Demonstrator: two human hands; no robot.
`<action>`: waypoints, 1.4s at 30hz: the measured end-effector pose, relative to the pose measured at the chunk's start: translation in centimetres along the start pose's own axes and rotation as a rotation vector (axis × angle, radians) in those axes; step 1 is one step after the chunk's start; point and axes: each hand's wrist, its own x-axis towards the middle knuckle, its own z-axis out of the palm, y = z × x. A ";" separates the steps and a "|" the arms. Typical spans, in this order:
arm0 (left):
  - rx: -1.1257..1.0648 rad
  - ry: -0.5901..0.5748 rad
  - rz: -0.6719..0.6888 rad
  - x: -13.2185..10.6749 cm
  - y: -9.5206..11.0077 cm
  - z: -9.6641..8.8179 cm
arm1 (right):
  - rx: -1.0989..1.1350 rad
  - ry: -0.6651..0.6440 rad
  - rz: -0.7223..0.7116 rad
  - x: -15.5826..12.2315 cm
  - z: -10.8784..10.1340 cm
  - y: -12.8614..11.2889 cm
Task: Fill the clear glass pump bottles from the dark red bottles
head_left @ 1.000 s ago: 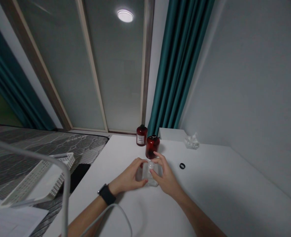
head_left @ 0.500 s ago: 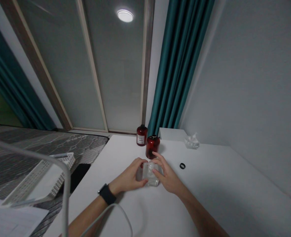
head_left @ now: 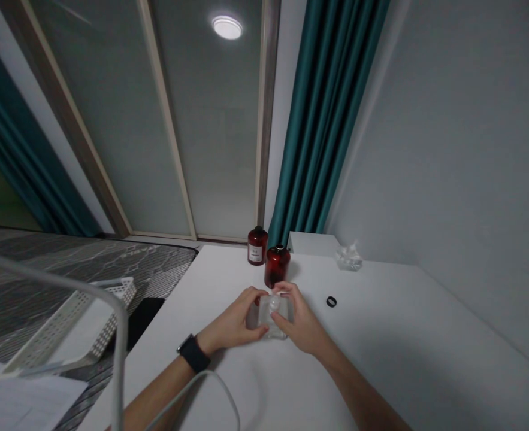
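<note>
- The clear square bottle (head_left: 271, 320) sits on the white desk (head_left: 381, 365) between the two hands, seen from the head camera, with its round clear top (head_left: 274, 304) facing up and away from the person.
- Around it: two dark red bottles stand behind it, the nearer one (head_left: 277, 266) just behind the right hand and the farther one (head_left: 257, 246) a little beyond. This nearer red bottle is the closest thing in the way on the far side.
- Farther right of the bottle lie a small black ring (head_left: 331, 301) and a clear crumpled packet (head_left: 349, 258). A white box (head_left: 311, 244) is behind it.
- Left of the bottle, past the desk edge, is a white slotted basket (head_left: 70, 326). Papers (head_left: 21, 401) are nearer the camera.
- A white cable (head_left: 201, 389) crosses the left forearm.
- The left hand (head_left: 232, 320), with a black watch (head_left: 193, 353), curves its fingers (head_left: 253, 294) against the bottle's left side.
- The right hand (head_left: 302, 317) presses its fingers (head_left: 286, 288) to the bottle's top and right side; the two hands are clamped on it from both sides.
- The desk's far edge runs just behind the red bottles; the wall (head_left: 448, 179) bounds the right side, well apart from the bottle.
</note>
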 end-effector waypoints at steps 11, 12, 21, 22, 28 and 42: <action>0.014 0.000 -0.003 0.2 0.0 0.2 | -0.002 0.038 -0.047 0.3 0.1 0.2; 0.013 -0.001 0.001 0.1 -0.1 0.2 | 0.010 0.022 -0.053 0.3 0.1 0.2; 0.014 -0.010 -0.009 0.0 0.0 0.0 | 0.072 -0.086 -0.060 0.4 -0.9 -0.1; 0.012 -0.012 -0.008 0.0 0.1 0.0 | 0.077 -0.096 -0.059 0.4 -1.0 -0.1; 0.013 -0.006 -0.004 0.0 -0.1 0.1 | 0.086 -0.130 -0.042 0.1 -1.0 -0.4; 0.009 0.252 0.031 0.8 1.2 0.9 | -0.051 0.012 -0.119 0.1 -1.6 0.1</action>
